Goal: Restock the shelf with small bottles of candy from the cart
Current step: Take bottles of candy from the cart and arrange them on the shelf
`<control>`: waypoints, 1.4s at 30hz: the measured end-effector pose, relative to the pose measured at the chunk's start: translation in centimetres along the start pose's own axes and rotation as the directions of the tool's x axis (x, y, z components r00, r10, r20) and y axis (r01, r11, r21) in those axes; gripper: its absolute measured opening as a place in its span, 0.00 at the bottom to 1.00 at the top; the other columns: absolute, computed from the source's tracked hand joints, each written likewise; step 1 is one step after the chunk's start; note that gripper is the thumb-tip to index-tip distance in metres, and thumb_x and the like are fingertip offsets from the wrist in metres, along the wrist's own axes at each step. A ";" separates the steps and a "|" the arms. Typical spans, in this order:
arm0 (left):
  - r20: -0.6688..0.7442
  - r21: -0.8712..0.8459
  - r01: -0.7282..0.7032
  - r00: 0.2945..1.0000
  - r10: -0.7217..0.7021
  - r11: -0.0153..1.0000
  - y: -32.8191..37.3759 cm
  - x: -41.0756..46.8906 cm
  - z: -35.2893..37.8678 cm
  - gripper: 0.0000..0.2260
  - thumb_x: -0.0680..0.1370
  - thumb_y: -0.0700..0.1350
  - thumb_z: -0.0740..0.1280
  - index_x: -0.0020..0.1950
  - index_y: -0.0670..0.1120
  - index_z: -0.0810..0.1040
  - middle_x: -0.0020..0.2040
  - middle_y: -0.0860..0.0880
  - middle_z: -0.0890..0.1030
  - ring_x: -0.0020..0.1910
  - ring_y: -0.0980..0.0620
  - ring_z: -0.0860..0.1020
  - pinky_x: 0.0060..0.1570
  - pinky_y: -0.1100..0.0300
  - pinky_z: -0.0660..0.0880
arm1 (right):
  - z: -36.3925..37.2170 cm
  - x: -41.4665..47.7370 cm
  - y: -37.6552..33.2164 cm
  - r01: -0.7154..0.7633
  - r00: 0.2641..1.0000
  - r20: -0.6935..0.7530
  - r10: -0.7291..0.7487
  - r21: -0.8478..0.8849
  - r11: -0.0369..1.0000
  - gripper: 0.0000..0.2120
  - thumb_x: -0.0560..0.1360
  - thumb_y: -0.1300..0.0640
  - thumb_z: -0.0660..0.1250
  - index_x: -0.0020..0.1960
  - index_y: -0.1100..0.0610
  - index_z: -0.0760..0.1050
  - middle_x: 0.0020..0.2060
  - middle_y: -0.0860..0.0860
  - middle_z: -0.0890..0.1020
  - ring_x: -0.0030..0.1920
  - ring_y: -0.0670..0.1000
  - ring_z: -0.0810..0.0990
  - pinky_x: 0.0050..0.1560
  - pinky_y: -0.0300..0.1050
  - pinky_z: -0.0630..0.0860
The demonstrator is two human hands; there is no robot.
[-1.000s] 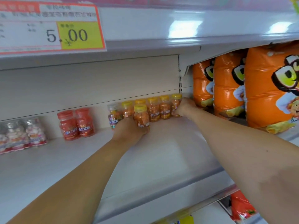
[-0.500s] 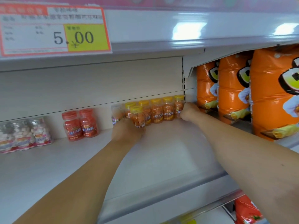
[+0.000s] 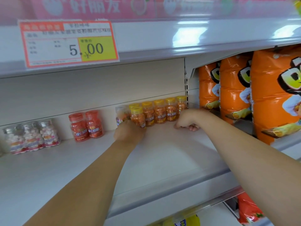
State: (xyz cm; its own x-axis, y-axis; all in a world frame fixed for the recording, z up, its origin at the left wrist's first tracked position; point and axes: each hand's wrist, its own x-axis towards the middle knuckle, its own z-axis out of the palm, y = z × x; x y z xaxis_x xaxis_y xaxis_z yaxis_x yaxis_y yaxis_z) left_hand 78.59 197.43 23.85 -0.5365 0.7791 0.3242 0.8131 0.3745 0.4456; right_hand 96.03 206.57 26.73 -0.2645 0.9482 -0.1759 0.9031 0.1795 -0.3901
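Since the back row [image 3: 160, 114] lines the shelf [image 3: 162, 152] wall, we grip a front bottle [image 3: 137, 116] in our left hand [image 3: 128, 133], likely starting a second row. Our right hand [image 3: 187, 119] (fingers curled, seemingly empty) braces the row's end.

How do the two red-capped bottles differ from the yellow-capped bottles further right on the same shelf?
The red-capped bottles are only two, with red contents; the yellow-capped bottles form a longer row, with orange contents. No hand touches the red-capped bottles, while the left hand grips one of the yellow-capped bottles, which stands in front of its row. Both kinds are small, upright and near the back of the shelf.
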 end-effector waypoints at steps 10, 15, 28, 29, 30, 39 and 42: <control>0.125 0.161 -0.066 0.991 0.046 0.985 0.5 -1.5 -1.5 0.15 0.78 0.45 0.59 0.63 0.42 0.73 0.58 0.42 0.78 0.58 0.42 0.76 0.49 0.57 0.70 | 0.6 -3.6 -0.3 0.079 0.996 -0.041 -0.079 0.001 0.997 0.12 0.77 0.54 0.63 0.55 0.61 0.71 0.48 0.58 0.78 0.44 0.56 0.80 0.45 0.45 0.80; 0.142 0.133 -0.115 0.985 0.096 0.984 1.3 -5.4 -5.4 0.14 0.77 0.46 0.61 0.60 0.41 0.75 0.57 0.41 0.79 0.56 0.40 0.78 0.52 0.57 0.73 | -0.1 -9.9 0.0 0.322 0.926 -0.227 -0.300 0.066 0.944 0.11 0.78 0.52 0.63 0.44 0.60 0.76 0.36 0.56 0.76 0.40 0.56 0.77 0.37 0.42 0.70; 0.127 -0.503 -0.254 0.924 0.361 0.826 -4.9 -36.0 -1.1 0.21 0.79 0.53 0.63 0.29 0.43 0.67 0.26 0.48 0.68 0.27 0.54 0.66 0.30 0.60 0.61 | 8.0 -27.1 10.3 0.386 0.922 -0.026 -0.386 0.102 0.917 0.18 0.78 0.46 0.63 0.35 0.57 0.70 0.25 0.49 0.74 0.23 0.44 0.72 0.27 0.35 0.66; 0.221 -0.507 -0.191 0.914 0.341 0.840 -5.7 -37.9 0.5 0.20 0.79 0.51 0.64 0.30 0.44 0.67 0.27 0.50 0.68 0.27 0.56 0.67 0.31 0.61 0.62 | 9.2 -27.8 11.4 0.334 0.939 0.048 -0.341 0.122 0.935 0.16 0.78 0.47 0.63 0.38 0.56 0.72 0.27 0.49 0.76 0.24 0.44 0.74 0.27 0.35 0.68; 0.319 -0.488 -0.140 0.890 0.325 0.862 -6.4 -39.6 2.2 0.18 0.78 0.50 0.64 0.30 0.46 0.68 0.28 0.51 0.70 0.28 0.58 0.69 0.31 0.62 0.64 | 10.5 -28.4 12.7 0.286 0.946 0.119 -0.302 0.134 0.949 0.14 0.78 0.48 0.63 0.41 0.57 0.73 0.30 0.49 0.77 0.26 0.45 0.76 0.26 0.34 0.70; 0.830 -0.291 -0.042 0.486 0.274 0.956 -10.4 -50.2 12.3 0.13 0.75 0.55 0.69 0.54 0.50 0.76 0.51 0.49 0.78 0.47 0.56 0.74 0.46 0.60 0.71 | 26.9 -33.6 22.2 0.115 0.830 0.557 -0.020 -0.137 0.984 0.30 0.77 0.46 0.66 0.73 0.55 0.60 0.65 0.55 0.71 0.42 0.48 0.70 0.32 0.37 0.63; 0.823 -0.244 -0.045 0.519 0.231 0.969 -10.2 -52.0 14.2 0.21 0.74 0.57 0.68 0.62 0.48 0.73 0.58 0.51 0.76 0.53 0.53 0.75 0.48 0.61 0.70 | 30.7 -35.0 23.8 0.045 0.849 0.528 -0.002 -0.069 0.997 0.28 0.76 0.51 0.67 0.73 0.52 0.61 0.58 0.54 0.75 0.46 0.51 0.73 0.36 0.38 0.68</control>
State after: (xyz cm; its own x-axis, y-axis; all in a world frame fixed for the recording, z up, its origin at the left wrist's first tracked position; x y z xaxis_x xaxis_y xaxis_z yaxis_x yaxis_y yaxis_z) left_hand 101.44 160.22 -9.39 0.0951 0.9045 -0.4157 0.7569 0.2055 0.6204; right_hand 116.39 169.66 -4.12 -0.4049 0.6662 -0.6262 0.9115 0.2397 -0.3343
